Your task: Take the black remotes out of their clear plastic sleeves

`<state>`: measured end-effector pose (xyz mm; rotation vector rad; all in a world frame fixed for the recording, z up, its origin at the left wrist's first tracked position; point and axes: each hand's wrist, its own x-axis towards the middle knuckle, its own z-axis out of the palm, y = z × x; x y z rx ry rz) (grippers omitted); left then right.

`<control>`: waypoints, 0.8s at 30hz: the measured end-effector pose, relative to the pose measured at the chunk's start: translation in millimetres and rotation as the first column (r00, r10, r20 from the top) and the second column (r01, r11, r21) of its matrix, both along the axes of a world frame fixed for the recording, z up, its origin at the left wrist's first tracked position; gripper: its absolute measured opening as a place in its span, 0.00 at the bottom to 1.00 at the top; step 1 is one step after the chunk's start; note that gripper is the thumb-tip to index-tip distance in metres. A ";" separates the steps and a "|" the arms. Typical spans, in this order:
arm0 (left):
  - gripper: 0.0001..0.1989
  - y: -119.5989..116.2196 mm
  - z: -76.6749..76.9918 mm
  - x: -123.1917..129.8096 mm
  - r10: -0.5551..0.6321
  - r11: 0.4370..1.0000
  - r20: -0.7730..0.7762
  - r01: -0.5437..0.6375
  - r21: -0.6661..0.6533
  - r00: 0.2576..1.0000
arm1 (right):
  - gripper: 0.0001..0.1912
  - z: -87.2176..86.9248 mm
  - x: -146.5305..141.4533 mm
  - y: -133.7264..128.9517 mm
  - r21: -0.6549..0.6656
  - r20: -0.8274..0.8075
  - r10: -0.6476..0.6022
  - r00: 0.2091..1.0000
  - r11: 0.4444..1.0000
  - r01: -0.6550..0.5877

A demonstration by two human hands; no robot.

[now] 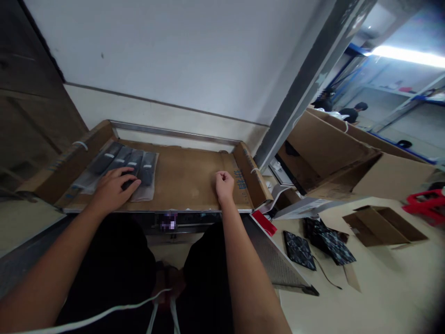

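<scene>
Several dark grey bundles (148, 169) with white bands, each in a clear plastic sleeve, lie side by side at the left of a cardboard-lined tray (187, 174). My left hand (113, 190) rests on the near ends of the bundles, its fingers spread and its thumb apart. Dark material shows between thumb and fingers, but I see no firm grip. My right hand (225, 184) is curled into a loose fist over the right part of the tray, apart from the bundles. Nothing shows in it.
Cardboard walls (248, 171) edge the tray on both sides. To the right stand a metal post (309, 79) and a large open carton (333, 148). Black patterned panels (299, 250) and another carton (382, 225) lie on the floor. People (351, 112) are in the background.
</scene>
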<state>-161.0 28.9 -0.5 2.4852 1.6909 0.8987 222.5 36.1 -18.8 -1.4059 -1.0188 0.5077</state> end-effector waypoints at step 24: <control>0.16 -1.1 -1.9 1.8 -0.058 0.997 -0.052 0.056 -0.050 0.997 | 0.14 -1.0 1.1 0.2 -0.026 0.024 0.010 1.000 1.000 -0.009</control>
